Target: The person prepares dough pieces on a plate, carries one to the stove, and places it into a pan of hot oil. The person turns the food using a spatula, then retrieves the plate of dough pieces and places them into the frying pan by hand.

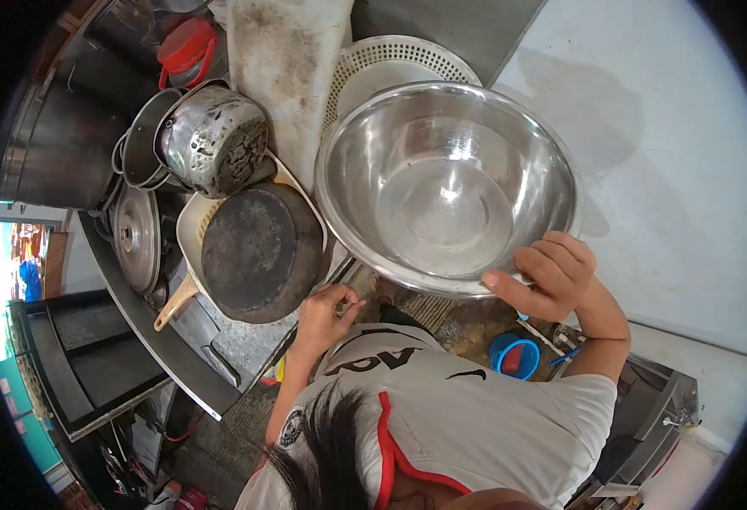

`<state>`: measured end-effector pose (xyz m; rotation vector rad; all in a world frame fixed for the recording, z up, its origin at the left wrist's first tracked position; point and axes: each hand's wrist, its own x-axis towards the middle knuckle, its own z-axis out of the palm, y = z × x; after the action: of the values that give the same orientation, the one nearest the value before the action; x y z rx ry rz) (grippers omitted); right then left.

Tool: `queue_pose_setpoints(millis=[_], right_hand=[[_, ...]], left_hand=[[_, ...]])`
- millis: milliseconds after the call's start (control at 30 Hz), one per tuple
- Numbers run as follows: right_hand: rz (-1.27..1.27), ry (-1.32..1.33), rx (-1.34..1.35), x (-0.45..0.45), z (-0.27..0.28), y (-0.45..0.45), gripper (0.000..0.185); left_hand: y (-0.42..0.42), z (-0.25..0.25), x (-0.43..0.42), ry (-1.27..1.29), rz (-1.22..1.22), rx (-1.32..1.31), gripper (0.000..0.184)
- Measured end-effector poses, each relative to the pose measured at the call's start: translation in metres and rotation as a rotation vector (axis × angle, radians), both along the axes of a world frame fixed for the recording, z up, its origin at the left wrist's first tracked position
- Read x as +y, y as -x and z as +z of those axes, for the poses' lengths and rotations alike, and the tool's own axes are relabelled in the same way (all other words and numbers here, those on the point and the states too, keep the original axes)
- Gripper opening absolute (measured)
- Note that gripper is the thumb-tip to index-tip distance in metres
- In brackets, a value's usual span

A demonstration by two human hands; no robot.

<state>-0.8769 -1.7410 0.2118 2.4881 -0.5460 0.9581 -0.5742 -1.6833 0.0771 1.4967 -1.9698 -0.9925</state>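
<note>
A large shiny steel bowl (446, 204), tilted with its inside facing me, is held up by its near right rim. My right hand (552, 272) grips that rim, thumb along the inside and fingers curled round the edge. The bowl looks bare inside. My left hand (329, 316) is near my body with loosely curled fingers, and nothing shows in it. Just beyond it lies an upturned pan with a blackened bottom (254, 246), resting in a cream pan (188, 225) with a wooden handle.
Behind the bowl are a white perforated basket (399, 53) and a stained cutting board (282, 76). Dented pots (216, 140), a metal lid (137, 238) and a red-lidded jar (186, 47) crowd the left. A blue bucket (514, 355) stands on the floor.
</note>
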Motion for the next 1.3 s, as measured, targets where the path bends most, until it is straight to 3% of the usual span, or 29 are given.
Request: queue_pose_setpoints(millis=[200,300,533,633,667,833,933,967,1000,1067,1300], right_hand=[[-0.215,-0.314,-0.099,0.011,0.036,0.008,0.032],[-0.264,-0.316,-0.113,0.02,0.045,0.015,0.033],[-0.386,-0.32,0.053,0.04,0.044,0.033,0.038],[-0.454,-0.275,0.057,0.053,0.042,0.042,0.029],[-0.439,-0.23,0.064,0.055,0.041,0.048,0.042],[-0.551,-0.279,0.17,0.098,0.037,0.074,0.045],[-0.57,-0.17,0.111,0.12,0.023,0.084,0.038],[-0.614,-0.189,0.104,0.133,0.023,0.084,0.038],[-0.648,-0.208,0.098,0.146,0.025,0.083,0.038],[-0.683,-0.204,0.085,0.165,0.023,0.082,0.038],[-0.675,-0.068,0.123,0.167,0.03,0.071,0.033]], left_hand=[[-0.015,-0.001,-0.011,0.027,0.023,0.004,0.014],[-0.018,0.02,-0.038,0.203,-0.049,-0.073,0.013],[0.023,0.088,-0.131,0.516,-0.47,-0.266,0.014],[0.045,0.06,-0.182,0.542,-0.553,-0.317,0.015],[0.047,0.044,-0.195,0.518,-0.581,-0.401,0.017],[0.065,-0.02,-0.26,0.464,-0.682,-0.502,0.031],[0.088,-0.03,-0.275,0.248,-0.771,-0.523,0.024],[0.082,-0.044,-0.282,0.346,-0.823,-0.524,0.023],[0.096,-0.028,-0.27,0.282,-0.82,-0.666,0.022],[0.1,-0.008,-0.259,0.413,-0.836,-0.595,0.025],[0.092,0.075,-0.216,0.39,-0.484,-0.205,0.032]])
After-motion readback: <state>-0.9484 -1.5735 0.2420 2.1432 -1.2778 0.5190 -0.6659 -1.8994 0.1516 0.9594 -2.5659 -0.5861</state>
